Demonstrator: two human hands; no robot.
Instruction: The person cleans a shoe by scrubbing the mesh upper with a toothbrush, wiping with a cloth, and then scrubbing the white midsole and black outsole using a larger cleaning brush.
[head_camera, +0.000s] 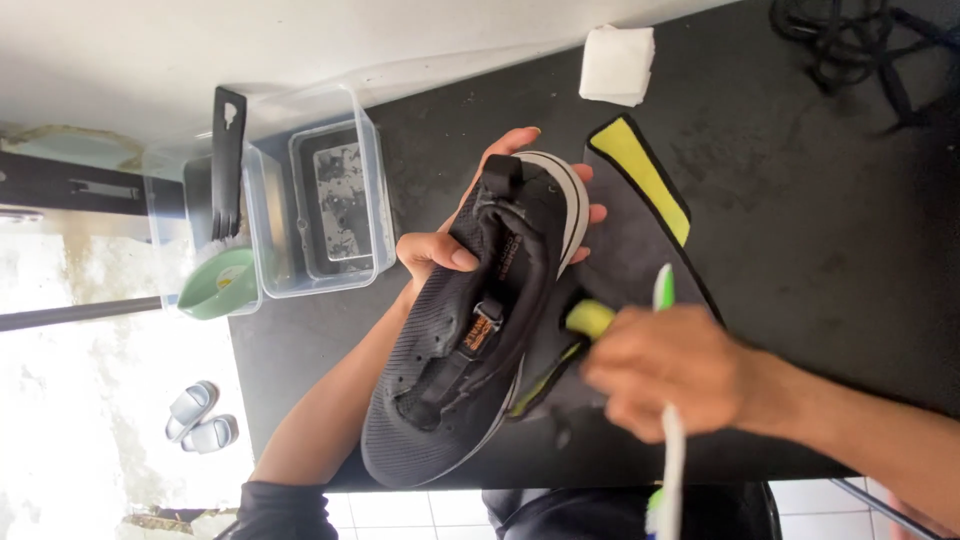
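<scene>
Head view: shoe (470, 350) in left hand (470, 230)

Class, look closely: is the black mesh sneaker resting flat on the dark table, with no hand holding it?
No: one hand grips the black mesh sneaker and holds it tilted above the dark table.

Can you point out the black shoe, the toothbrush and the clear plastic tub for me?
black shoe (440, 390): head view, on the mesh upper near the toe.
toothbrush (663, 288): head view, on its green and white end above the hand.
clear plastic tub (372, 180): head view, on its side wall.
</scene>
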